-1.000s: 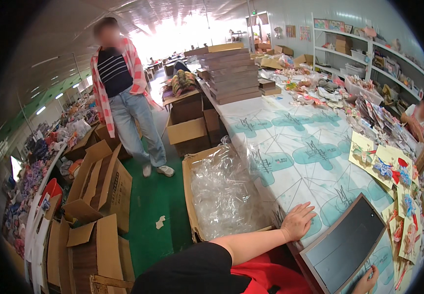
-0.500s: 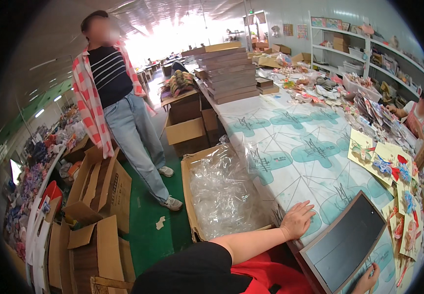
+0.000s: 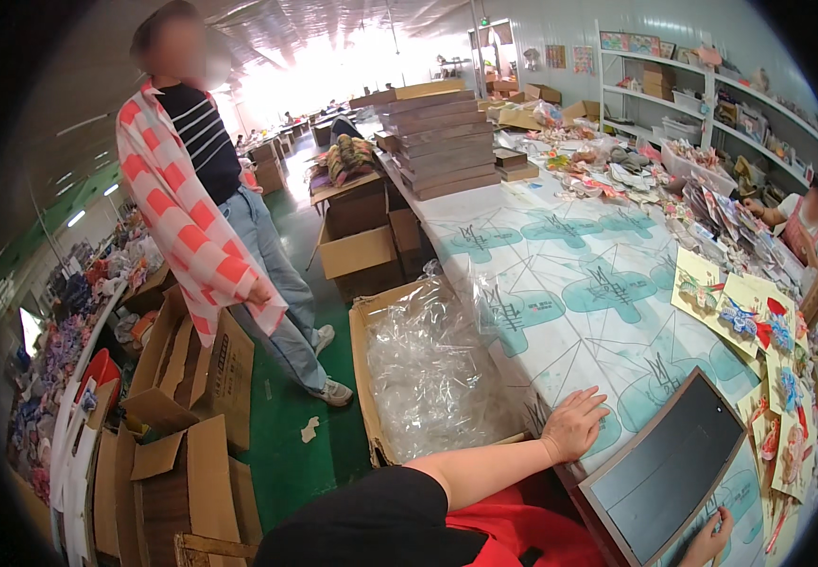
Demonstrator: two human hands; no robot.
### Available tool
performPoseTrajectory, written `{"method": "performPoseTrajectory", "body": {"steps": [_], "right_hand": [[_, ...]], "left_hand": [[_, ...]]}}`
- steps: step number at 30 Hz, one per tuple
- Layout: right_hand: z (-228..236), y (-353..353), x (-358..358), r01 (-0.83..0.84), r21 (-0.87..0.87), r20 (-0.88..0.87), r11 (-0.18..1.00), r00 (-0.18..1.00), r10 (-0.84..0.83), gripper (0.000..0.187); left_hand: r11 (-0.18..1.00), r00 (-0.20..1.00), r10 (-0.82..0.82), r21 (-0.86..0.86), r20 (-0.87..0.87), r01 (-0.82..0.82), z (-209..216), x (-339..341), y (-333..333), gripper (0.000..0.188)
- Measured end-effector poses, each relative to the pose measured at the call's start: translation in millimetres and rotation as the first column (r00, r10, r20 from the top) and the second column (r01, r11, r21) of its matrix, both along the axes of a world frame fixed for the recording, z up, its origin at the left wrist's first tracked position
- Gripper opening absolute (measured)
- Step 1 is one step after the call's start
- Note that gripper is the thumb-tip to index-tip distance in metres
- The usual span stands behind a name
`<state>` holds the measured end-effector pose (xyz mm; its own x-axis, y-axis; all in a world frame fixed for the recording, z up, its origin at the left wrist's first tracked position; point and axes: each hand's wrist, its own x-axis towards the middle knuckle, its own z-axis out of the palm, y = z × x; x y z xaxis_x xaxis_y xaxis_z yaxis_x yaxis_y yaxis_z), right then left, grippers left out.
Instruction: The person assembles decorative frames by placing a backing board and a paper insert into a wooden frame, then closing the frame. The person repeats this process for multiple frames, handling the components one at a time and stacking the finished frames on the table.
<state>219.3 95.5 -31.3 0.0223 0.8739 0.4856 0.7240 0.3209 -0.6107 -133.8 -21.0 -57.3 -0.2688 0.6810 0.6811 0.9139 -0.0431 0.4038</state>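
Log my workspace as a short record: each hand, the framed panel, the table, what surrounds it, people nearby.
Left hand: palm down on the table, empty
Right hand: at the right edge of the panel; grip unclear
Framed panel: dark face, brown frame, on the table
Table: white cover, teal printed shapes
Right side: pale yellow cards with colourful ornaments
Left of table: open carton of clear plastic
Far end: stacked brown frames
People nearby: checked-shirt person standing left; another at right

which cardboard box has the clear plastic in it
The box beside the table, nearest the left hand. Clear plastic fills it; none shows in the boxes farther left or the box farther back.
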Motion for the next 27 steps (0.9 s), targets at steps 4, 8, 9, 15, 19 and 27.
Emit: {"method": "performPoseTrajectory", "body": {"steps": [4,8,9,15,19,27], "right_hand": [[1.9,-1.2,-0.4,-0.011,-0.015,0.005,1.0,1.0,0.011,0.027],[0.9,-0.8,-0.4,-0.008,-0.006,0.002,1.0,1.0,0.008,0.027],[0.5,-0.4,-0.4,-0.005,-0.007,0.0,1.0,1.0,0.005,0.027],[-0.9,0.2,0.6,-0.02,0.021,0.007,1.0,1.0,0.02,0.026],[-1.6,0.5,1.4,-0.016,0.022,0.015,1.0,1.0,0.016,0.026],[-55.5,36.7,34.2,-0.094,0.011,-0.049,0.995,0.994,0.095,0.021]], "left_hand": [[1.0,1.0,0.007,-0.001,0.001,-0.007,-0.5,0.2,0.0,0.024],[1.0,1.0,0.005,0.001,0.0,-0.005,-0.2,0.3,0.2,0.024],[1.0,1.0,0.005,0.0,-0.001,-0.005,-0.1,0.2,0.2,0.023],[1.0,1.0,0.004,0.008,0.0,-0.004,-1.6,-0.7,1.4,0.023],[1.0,1.0,0.01,0.024,0.0,-0.01,-0.5,-0.2,1.1,0.022],[1.0,1.0,0.008,0.026,0.001,-0.008,0.9,0.4,1.9,0.021]]}}
